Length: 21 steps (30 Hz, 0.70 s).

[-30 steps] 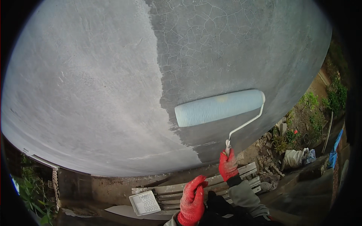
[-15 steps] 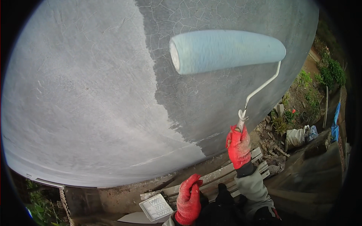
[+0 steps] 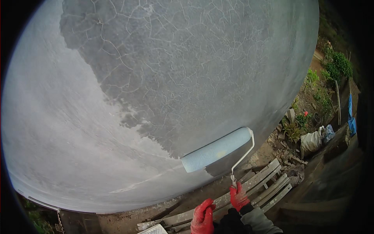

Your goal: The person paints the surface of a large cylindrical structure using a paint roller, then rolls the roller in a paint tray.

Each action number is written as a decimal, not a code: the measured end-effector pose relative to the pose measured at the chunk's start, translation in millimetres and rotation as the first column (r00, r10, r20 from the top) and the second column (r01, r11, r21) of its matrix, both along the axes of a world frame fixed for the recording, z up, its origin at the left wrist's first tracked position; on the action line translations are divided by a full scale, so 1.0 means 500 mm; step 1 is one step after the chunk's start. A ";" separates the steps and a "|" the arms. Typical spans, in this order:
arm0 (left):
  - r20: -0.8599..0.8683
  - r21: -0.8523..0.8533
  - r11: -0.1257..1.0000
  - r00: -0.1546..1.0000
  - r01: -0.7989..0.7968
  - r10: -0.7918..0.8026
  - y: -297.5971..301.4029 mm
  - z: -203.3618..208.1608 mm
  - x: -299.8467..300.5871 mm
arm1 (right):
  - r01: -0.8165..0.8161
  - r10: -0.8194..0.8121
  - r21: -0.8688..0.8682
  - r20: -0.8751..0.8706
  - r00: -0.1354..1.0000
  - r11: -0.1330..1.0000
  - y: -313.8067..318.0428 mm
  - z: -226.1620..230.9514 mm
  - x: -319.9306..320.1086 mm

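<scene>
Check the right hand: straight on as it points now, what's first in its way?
Probably the grey wall. The paint roller in the right hand leads, on or very near that surface; one view leaves the gap unclear.

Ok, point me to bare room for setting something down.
Widest free patch: the bench between the right hand, gripping the roller, and the rubble, though gaps split its slats. A smaller strip shows between tray and left hand. Crowded: the ground around the sack.
</scene>
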<state>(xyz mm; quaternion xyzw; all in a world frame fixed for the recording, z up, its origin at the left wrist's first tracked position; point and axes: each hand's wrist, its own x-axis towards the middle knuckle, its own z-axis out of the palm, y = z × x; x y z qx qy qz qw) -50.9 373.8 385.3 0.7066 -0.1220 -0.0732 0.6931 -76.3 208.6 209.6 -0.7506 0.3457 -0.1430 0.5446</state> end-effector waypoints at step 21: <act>0.273 -0.067 0.995 0.960 0.077 -0.056 -0.039 -0.588 0.066 | 0.024 0.027 -0.159 0.313 0.949 0.987 -0.108 -0.390 0.168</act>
